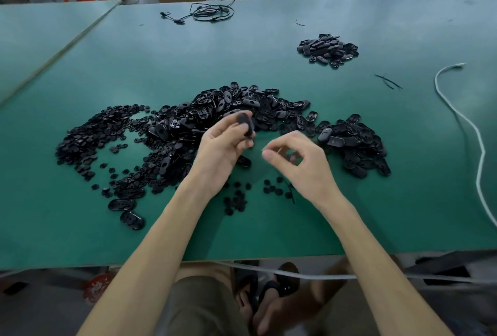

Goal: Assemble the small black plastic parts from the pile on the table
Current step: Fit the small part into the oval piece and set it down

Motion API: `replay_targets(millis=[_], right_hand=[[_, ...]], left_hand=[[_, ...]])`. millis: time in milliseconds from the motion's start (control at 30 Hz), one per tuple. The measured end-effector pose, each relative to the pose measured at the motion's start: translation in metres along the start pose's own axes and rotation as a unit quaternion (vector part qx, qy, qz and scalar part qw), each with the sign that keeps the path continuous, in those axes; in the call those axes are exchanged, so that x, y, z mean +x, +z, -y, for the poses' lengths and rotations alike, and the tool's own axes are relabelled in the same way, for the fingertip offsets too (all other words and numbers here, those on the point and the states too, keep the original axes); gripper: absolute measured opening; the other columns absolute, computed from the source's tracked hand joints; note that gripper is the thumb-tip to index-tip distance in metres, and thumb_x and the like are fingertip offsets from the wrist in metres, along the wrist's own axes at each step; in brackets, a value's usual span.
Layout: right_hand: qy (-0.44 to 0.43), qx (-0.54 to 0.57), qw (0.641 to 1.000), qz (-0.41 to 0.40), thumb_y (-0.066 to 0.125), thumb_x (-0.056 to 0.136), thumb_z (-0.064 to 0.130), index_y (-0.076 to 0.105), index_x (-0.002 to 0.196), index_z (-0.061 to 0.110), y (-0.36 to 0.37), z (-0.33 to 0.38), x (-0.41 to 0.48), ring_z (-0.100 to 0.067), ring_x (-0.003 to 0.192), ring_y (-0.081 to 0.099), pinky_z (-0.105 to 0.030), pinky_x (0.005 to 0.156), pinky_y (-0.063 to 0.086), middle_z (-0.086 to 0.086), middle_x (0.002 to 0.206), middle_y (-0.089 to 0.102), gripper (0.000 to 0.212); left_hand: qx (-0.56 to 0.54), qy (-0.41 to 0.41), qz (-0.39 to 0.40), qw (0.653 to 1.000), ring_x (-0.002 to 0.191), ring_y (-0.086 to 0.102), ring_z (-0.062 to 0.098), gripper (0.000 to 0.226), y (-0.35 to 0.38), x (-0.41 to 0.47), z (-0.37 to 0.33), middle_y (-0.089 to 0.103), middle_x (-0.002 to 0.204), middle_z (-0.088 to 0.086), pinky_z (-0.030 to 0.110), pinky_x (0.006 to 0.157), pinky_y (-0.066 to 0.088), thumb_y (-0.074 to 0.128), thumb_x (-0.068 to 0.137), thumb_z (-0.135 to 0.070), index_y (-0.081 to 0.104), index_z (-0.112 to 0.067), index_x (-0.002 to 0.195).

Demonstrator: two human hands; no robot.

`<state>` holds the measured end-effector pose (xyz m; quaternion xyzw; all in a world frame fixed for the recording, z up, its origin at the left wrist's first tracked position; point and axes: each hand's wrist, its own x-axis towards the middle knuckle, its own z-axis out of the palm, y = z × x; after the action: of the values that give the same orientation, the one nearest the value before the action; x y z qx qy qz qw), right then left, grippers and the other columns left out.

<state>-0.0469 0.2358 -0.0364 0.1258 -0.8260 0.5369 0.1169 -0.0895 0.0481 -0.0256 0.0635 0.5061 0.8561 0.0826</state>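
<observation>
**Lightly does it: thin shells, tiny discs**

Clearly these are featherweight mouldings, hard and glossy, so they are likely to slide against each other and skate on the green bench (161, 53). The left grip (226, 144) is closed on one oval shell (246, 123), fingertips on its rim, raised just above the main pile (236, 104). That edge hold looks right: the rim is stiff, while the hollow middle probably flexes.

The right grip (301, 158) is curled, thumb meeting forefinger, possibly around something small and dark, but it is too blurred to tell. Small discs (91, 133) lie heaped to the left, and a few sit loose near the wrists. They are best pinched by the edge — a flat press would only push them along. A separate heap (328, 49) sits well apart, farther back.
</observation>
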Motion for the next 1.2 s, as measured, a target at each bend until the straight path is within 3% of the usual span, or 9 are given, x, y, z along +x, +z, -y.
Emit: replay_targets(millis=[133,267,533,700,833,933,1067,1100,1200], right_hand=[[-0.019,-0.064,0.987,0.148,0.084,0.081,0.044,0.083,0.096,0.037,0.004,-0.001,-0.002,-0.009,0.111,0.044,-0.012,0.096,0.032,0.02,0.102,0.066,0.016],[-0.036,-0.122,0.973,0.191,0.085,0.078,0.049,0.082,0.096,0.044,0.006,-0.002,-0.001,-0.009,0.111,0.04,-0.023,0.105,0.03,0.024,0.105,0.061,0.019],[-0.023,-0.117,0.978,0.169,0.084,0.085,0.035,0.077,0.086,0.032,0.007,-0.001,0.0,-0.016,0.107,0.044,-0.028,0.101,0.035,0.018,0.097,0.064,0.008],[0.008,-0.083,0.986,0.141,0.08,0.09,0.022,0.071,0.087,0.028,0.006,0.0,-0.001,-0.011,0.104,0.05,-0.016,0.091,0.039,0.011,0.09,0.064,0.012],[0.04,-0.067,0.993,0.088,0.075,0.094,0.017,0.068,0.089,0.029,0.007,0.002,-0.002,-0.001,0.094,0.053,-0.011,0.083,0.038,0.013,0.087,0.06,0.015],[0.037,-0.031,0.998,0.041,0.071,0.096,0.013,0.064,0.086,0.033,0.006,0.004,-0.003,-0.001,0.092,0.055,-0.01,0.081,0.039,0.019,0.083,0.065,0.024],[0.046,-0.002,0.999,0.029,0.069,0.1,0.016,0.062,0.088,0.032,0.004,0.005,-0.001,-0.01,0.087,0.058,-0.022,0.079,0.043,0.012,0.083,0.072,0.021],[0.043,-0.001,0.999,0.03,0.069,0.099,0.016,0.062,0.089,0.031,0.004,0.005,-0.001,-0.008,0.085,0.057,-0.022,0.078,0.042,0.011,0.082,0.072,0.02],[0.021,-0.02,0.999,0.038,0.069,0.099,0.015,0.067,0.097,0.028,0.004,0.004,-0.003,-0.007,0.087,0.056,-0.015,0.077,0.04,0.011,0.08,0.07,0.013]], left_hand=[[-0.118,-0.009,-0.052,0.992,0.082,0.065,0.013,0.022,-0.006,0.005,-0.004,0.068,0.09,0.002,0.022,0.075,0.056,0.056,0.1,0.0,0.068,-0.007,0.117],[-0.126,-0.015,-0.05,0.991,0.083,0.067,0.014,0.023,-0.005,0.005,-0.002,0.068,0.09,0.003,0.022,0.076,0.057,0.056,0.099,0.0,0.072,-0.009,0.114],[-0.068,-0.014,-0.028,0.997,0.079,0.06,0.011,0.028,-0.003,0.005,0.0,0.068,0.086,0.002,0.021,0.075,0.054,0.061,0.098,-0.003,0.072,-0.004,0.123],[0.001,-0.012,-0.007,1.0,0.084,0.057,0.011,0.028,0.001,0.002,0.003,0.072,0.122,0.003,0.021,0.075,0.049,0.062,0.098,-0.003,0.07,-0.001,0.125],[0.035,0.001,-0.021,0.999,0.083,0.051,0.017,0.035,0.004,0.001,0.005,0.067,0.103,0.008,0.023,0.076,0.051,0.07,0.092,-0.007,0.069,0.002,0.125],[0.034,0.018,-0.044,0.998,0.088,0.055,0.022,0.041,0.003,0.001,0.006,0.065,0.106,0.014,0.025,0.079,0.054,0.073,0.09,-0.008,0.065,0.006,0.128],[0.019,0.053,-0.081,0.995,0.098,0.07,0.026,0.017,0.0,0.002,0.005,0.072,0.104,0.018,0.027,0.084,0.057,0.067,0.097,-0.002,0.067,0.005,0.113],[0.006,0.055,-0.083,0.995,0.096,0.073,0.024,0.008,-0.001,0.002,0.004,0.075,0.1,0.014,0.026,0.083,0.058,0.065,0.098,-0.002,0.069,0.001,0.106],[-0.031,0.041,-0.078,0.996,0.092,0.076,0.019,0.009,-0.002,0.002,0.0,0.078,0.094,0.009,0.024,0.083,0.059,0.062,0.1,0.0,0.07,-0.004,0.097]])
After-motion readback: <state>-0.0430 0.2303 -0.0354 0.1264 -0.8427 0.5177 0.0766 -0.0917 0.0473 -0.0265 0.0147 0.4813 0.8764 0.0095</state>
